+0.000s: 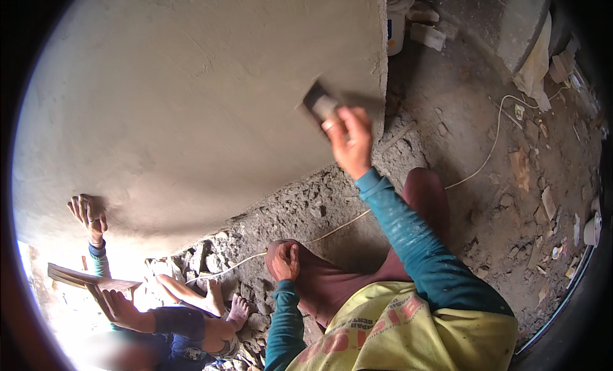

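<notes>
In the head view, the right hand (351, 141) grips a dark, flat plastering float (316, 93) with a pale handle, blurred, long axis unclear; it lies just far-left of that nearer hand, by the smooth grey plaster wall's (211, 103) right edge; the left hand (285, 264), loosely bent, rests on a maroon-trousered knee (273, 251).

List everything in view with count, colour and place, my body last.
Wall: one, grey-brown, upper left
Trowel: one, dark, pale handle, at the wall
Cable: one, white, centre to right
Stones: many, grey, lower left
Scraps: many, mixed colours, right
Bucket: one, white, top right
Co-worker: one, dark blue clothes, lower left
Board: one, brown, held by the co-worker
Shirt: one, yellow, bottom
Legs: two, maroon trousers, lower centre
Left hand: one, teal sleeve, on a leg
Right hand: one, teal sleeve, holding the trowel
</notes>
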The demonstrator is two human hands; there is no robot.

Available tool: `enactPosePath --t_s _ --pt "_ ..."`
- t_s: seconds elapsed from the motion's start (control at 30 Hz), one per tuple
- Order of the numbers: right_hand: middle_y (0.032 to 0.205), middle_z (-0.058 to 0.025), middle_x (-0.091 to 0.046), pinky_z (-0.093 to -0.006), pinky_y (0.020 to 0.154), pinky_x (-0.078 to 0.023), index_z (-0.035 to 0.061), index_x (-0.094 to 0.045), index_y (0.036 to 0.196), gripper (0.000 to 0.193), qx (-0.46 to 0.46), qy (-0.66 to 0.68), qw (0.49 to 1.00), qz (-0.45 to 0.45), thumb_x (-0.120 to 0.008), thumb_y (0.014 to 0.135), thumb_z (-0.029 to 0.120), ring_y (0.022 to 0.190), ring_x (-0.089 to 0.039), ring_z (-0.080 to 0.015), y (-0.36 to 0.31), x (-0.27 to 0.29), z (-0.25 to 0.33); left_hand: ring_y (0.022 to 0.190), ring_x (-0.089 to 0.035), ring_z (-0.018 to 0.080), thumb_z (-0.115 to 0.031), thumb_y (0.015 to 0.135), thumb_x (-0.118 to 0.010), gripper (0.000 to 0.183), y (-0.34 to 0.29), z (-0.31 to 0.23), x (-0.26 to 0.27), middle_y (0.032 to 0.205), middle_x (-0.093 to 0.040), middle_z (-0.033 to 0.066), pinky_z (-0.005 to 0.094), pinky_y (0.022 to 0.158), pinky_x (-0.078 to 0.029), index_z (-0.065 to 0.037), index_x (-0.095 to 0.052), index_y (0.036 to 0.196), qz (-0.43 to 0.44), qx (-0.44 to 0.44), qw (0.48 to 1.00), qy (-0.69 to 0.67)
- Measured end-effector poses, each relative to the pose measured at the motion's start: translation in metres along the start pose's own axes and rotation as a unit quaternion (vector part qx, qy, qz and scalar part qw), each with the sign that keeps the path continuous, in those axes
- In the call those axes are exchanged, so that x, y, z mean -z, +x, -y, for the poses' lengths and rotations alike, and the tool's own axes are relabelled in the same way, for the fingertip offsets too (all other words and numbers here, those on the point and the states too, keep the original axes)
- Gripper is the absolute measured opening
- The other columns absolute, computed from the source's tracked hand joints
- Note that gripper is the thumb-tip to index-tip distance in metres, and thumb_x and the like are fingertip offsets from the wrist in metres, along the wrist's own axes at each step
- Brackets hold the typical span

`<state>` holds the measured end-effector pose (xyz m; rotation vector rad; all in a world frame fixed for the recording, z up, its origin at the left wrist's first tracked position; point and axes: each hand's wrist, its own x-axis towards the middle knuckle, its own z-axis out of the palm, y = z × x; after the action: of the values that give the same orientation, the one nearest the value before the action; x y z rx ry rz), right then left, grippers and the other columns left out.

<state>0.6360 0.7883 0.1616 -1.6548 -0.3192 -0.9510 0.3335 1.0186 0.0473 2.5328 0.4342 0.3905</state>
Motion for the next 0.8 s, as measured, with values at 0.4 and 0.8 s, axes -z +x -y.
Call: enactPosePath --t_s 0.4,0.8 --pt "0.108 -0.0114 -0.068 -0.0442 0.088 -0.05 0.0016 -0.072 0.109 0.03 0.04 0.006 0.999 0.019 -0.08 0.095 0.027 0.097 -0.066 -0.0325 0.018 -0.004 -0.007 0.092 -0.072 0.0367 -0.032 0.101 -0.07 0.023 -0.002 0.001 -0.006 0.098 -0.074 0.0153 0.0445 0.085 -0.055 -0.01 -0.074 0.104 0.007 -0.009 1.0 -0.01" --pt "0.106 -0.0129 -0.065 -0.0394 0.082 -0.053 -0.0035 -0.069 0.116 0.035 -0.103 0.042 0.981 -0.159 -0.083 0.092 0.017 0.094 -0.064 -0.0271 0.024 0.015 -0.055 0.093 -0.071 0.0376 -0.029 0.102 -0.07 0.022 -0.004 0.007 -0.001 0.098 -0.073 0.0168 0.0445 0.086 -0.055 -0.008 -0.073 0.103 0.012 -0.022 1.0 -0.009"
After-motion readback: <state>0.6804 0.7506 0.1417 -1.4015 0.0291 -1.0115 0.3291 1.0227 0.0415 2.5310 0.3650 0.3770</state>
